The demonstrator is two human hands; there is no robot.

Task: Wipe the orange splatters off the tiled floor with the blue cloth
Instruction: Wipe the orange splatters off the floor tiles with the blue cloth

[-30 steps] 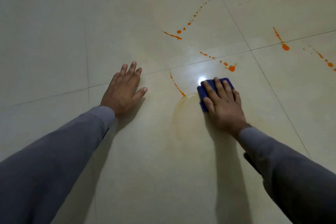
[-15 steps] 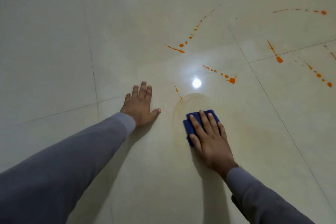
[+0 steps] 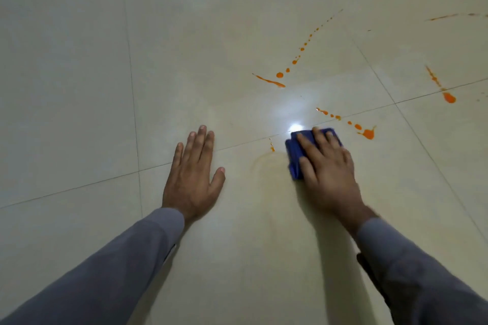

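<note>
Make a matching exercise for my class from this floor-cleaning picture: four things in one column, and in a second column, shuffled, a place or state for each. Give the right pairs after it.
Column 1
1. left hand
2. right hand
3. blue cloth
4. big orange blob

Column 2
A. on the tile just right of the cloth, not yet wiped
B. flat on the bare floor, fingers spread, holding nothing
C. folded, pinned under straight fingers
D. pressing down on the cloth, slightly blurred

Pairs: 1-B, 2-D, 3-C, 4-A
</note>
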